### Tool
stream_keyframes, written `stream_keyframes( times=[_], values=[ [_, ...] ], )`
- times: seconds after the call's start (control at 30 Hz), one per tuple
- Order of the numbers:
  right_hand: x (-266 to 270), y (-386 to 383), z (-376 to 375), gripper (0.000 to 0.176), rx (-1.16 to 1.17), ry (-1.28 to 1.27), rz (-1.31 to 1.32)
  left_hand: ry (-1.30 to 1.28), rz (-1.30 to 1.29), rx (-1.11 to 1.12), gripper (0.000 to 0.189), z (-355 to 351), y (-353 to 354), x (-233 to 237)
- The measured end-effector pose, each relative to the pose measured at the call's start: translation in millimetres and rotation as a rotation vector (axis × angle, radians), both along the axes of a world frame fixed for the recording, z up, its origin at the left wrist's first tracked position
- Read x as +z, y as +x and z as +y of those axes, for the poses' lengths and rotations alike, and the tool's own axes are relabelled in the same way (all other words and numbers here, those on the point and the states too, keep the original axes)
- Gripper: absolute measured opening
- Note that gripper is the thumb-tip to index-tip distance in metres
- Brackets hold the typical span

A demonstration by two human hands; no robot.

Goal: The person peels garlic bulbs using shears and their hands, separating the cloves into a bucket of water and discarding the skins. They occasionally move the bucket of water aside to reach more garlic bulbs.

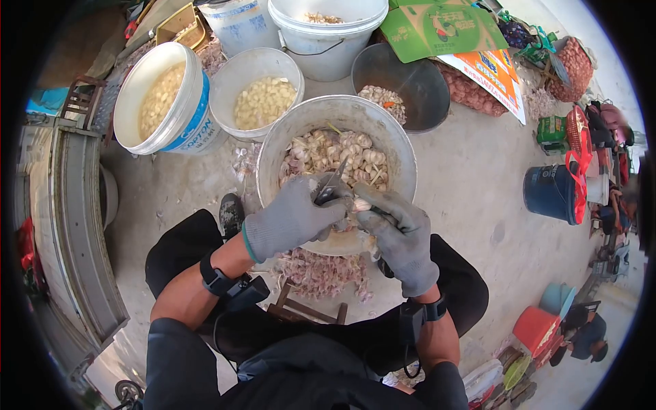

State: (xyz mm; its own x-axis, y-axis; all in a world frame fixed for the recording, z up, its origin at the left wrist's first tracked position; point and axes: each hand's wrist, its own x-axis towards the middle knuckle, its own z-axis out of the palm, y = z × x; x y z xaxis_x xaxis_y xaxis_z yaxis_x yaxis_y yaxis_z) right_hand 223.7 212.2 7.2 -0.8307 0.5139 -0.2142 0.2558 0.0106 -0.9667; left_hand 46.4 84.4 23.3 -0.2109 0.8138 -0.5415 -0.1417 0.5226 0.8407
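My left hand (290,215), in a grey glove, is closed around a small knife (333,183) whose pointed metal blade slants up and away; its handle is hidden by the fingers. Pinched in the fingertips of my right hand (403,236), also gloved, is a pale garlic bulb (361,204). The two hands almost meet over the near side of a large whitish bucket (406,160). Inside it lies a heap of garlic bulbs (355,152), some with bits of stem.
Peeled cloves in liquid fill a white bucket (125,121) and a smaller tub (219,89). A dark basin (430,96) holds loose cloves. Garlic skins (324,273) cover the ground between my legs. Right are net sacks (572,68), a blue bucket (547,193) and another person (589,336).
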Motion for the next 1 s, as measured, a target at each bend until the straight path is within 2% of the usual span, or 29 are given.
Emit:
stream_keyframes(
  times=[0.07,0.13,0.23,0.3,0.37,0.4,0.47,0.53,0.7,0.77,0.8,0.87,0.9,0.97,1.0],
  values=[
    [-3,1,-1,0.035,-0.021,0.062,-0.051,0.041,-0.053,0.080,0.020,0,3,-4],
    [-7,0,1,0.035,0.045,0.135,0.050,0.009,-0.171,0.191,0.016,2,7,-8],
    [-15,2,1,0.034,0.010,0.141,0.100,0.008,-0.200,0.285,0.011,0,12,-28],
    [-9,-3,-1,0.033,-0.022,-0.238,0.104,0.014,-0.244,0.304,0.012,0,15,-33],
    [-14,-3,-2,0.034,-0.033,-0.306,0.169,0.033,-0.210,0.380,0.012,2,18,-29],
    [-17,-2,-2,0.035,-0.022,-0.379,0.236,0.027,-0.223,0.350,0.012,2,19,-27],
    [-17,-3,0,0.037,-0.022,-0.387,0.237,0.043,-0.092,0.358,0.015,2,21,-24],
    [-15,-3,0,0.038,-0.006,-0.321,0.123,0.010,-0.051,0.324,0.017,3,23,-24],
    [-20,0,-3,0.037,-0.009,-0.234,0.140,0.054,0.055,0.277,0.017,2,25,-21],
    [-21,1,-5,0.035,0.004,-0.005,0.174,0.056,0.055,0.290,0.015,3,26,-19],
    [-19,1,-3,0.035,0.001,-0.002,0.171,0.059,0.053,0.279,0.015,4,26,-19],
    [-15,0,-2,0.038,0.020,-0.061,0.046,0.057,0.058,0.272,0.014,4,27,-19],
    [-13,0,-2,0.038,0.037,-0.061,0.065,0.029,-0.026,0.308,0.014,5,30,-19],
    [-12,-1,-4,0.041,-0.012,-0.217,0.059,-0.006,-0.147,0.374,0.015,4,28,-16],
    [-24,-2,-8,0.038,-0.052,-0.307,0.147,-0.008,-0.193,0.391,0.015,4,27,-17]
  ],
)
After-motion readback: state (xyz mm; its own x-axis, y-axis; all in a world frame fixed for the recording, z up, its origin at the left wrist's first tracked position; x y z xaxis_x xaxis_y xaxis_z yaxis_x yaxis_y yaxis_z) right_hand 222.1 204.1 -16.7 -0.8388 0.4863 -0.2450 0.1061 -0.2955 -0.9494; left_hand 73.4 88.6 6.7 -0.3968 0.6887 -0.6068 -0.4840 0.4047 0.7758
